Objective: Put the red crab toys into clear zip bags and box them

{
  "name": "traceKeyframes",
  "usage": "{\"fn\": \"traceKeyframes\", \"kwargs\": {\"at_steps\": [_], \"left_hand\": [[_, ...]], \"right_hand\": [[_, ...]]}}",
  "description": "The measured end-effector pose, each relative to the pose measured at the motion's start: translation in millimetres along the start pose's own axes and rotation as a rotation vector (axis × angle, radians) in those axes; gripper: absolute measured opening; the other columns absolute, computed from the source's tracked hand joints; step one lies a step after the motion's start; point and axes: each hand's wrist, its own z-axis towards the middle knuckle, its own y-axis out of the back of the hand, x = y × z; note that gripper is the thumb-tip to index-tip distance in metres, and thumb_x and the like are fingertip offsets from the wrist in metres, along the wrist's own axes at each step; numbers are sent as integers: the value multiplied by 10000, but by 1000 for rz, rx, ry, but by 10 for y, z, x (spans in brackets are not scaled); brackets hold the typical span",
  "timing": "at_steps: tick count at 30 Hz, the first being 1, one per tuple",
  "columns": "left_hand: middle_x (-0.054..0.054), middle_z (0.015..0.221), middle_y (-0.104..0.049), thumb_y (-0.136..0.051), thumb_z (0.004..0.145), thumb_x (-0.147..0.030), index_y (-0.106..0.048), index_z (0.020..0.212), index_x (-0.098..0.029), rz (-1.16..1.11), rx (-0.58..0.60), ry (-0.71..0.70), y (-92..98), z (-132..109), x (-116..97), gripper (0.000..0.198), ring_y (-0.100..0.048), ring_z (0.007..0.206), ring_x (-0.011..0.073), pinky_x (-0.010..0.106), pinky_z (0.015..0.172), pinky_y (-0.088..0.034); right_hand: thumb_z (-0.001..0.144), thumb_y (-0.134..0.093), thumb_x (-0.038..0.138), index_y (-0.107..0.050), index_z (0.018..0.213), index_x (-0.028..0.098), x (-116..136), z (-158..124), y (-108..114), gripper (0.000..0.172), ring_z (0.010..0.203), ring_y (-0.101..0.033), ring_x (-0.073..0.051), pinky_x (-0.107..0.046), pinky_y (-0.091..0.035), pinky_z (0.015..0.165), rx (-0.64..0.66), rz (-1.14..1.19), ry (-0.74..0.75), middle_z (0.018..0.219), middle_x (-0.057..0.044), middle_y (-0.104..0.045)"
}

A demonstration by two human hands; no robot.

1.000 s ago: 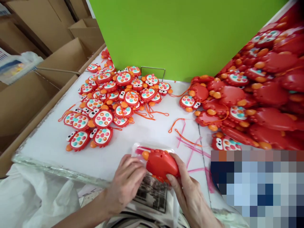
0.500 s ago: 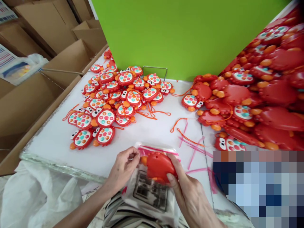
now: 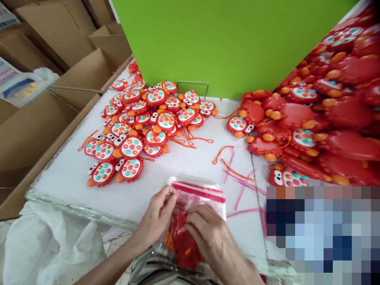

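At the table's near edge, a red crab toy (image 3: 184, 247) with an orange claw lies inside a clear plastic bag (image 3: 174, 194), its red back facing up. My left hand (image 3: 157, 215) pinches the left edge of the bag's mouth between thumb and fingertips. The fingers of my right hand (image 3: 212, 233) are curled on the right side of the bag, over the toy's upper end; their tips are partly hidden. Beneath lie more clear bags with pink strips (image 3: 208, 192) across the top.
Face-up crab toys (image 3: 132, 146) are piled on the left of the white table (image 3: 80, 190); a larger heap of crab toys (image 3: 297, 116) lies right. A green panel (image 3: 208, 47) stands behind. Pink strips (image 3: 243, 186) lie near right, cardboard boxes (image 3: 38, 138) far left.
The crab toy has gone down into the bag, toward my body. My right hand has shifted from the toy's side to the bag's mouth. The left hand keeps its pinch.
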Motion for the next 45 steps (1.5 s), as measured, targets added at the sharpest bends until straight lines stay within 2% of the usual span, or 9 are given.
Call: {"fn": "traceKeyframes", "kwargs": {"at_steps": [5,11,18,23,29,35,37,41,45], "left_hand": [[16,767,-668,-450,911,-413,-488,845,-204,-61,35,13,16,-29,51,222,-641,699,174,271,652,-522],[38,868,-689,-491,884,-290,-671,938,-162,94,82,-82,65,-9,6,227,-616,836,184,237,744,-471],[1,688,-625,-430,881,-176,-675,890,-138,271,106,-141,3,-57,-54,248,-563,671,151,211,602,-416],[14,750,-672,-407,905,-202,-634,907,-174,396,65,-158,-1,-83,-24,229,-636,718,163,218,673,-452],[29,774,-684,-429,901,-297,-572,827,-191,257,18,-104,145,-9,146,192,-655,732,175,239,679,-490],[39,783,-697,-475,868,-298,-575,818,-188,123,20,-51,196,42,220,157,-660,755,189,254,662,-497],[45,796,-698,-475,868,-288,-572,822,-184,78,37,-27,195,42,208,150,-664,769,192,264,679,-503],[46,779,-697,-498,859,-276,-565,824,-170,-21,58,13,181,31,175,131,-671,753,183,267,689,-511],[28,748,-685,-518,856,-281,-569,804,-159,-89,63,21,166,26,163,142,-657,729,154,242,681,-505]], "right_hand": [[902,-505,142,-572,815,209,-96,29,-3,129,749,-579,-148,-257,-473,670,12,98,-23,824,-8,-612],[898,-525,177,-605,1017,209,-108,157,-108,146,792,-624,-174,-285,-483,718,-217,-35,-52,912,-37,-669],[880,-491,103,-604,778,169,-14,320,-149,166,630,-560,-179,-289,-401,585,-225,-347,49,725,-31,-629],[864,-479,132,-605,752,184,-103,340,-73,176,607,-574,-155,-259,-404,592,-323,-296,3,673,-10,-623],[775,-490,372,-641,770,211,-653,-65,605,221,589,-634,-190,-282,-428,588,-597,-401,-477,681,-33,-681],[714,-460,472,-641,793,230,-983,-407,1195,313,798,-659,-302,-364,-432,710,-604,-575,-1077,693,-81,-678],[714,-453,511,-647,789,229,-961,-398,1182,350,780,-653,-308,-371,-431,686,-554,-605,-1052,722,-88,-680],[751,-446,420,-656,941,221,-774,-296,986,346,753,-643,-239,-353,-448,708,-692,-653,-672,996,-94,-669],[766,-530,435,-676,843,203,-598,-160,746,285,484,-544,-149,-269,-431,507,-511,-194,-533,598,-11,-611]]}}
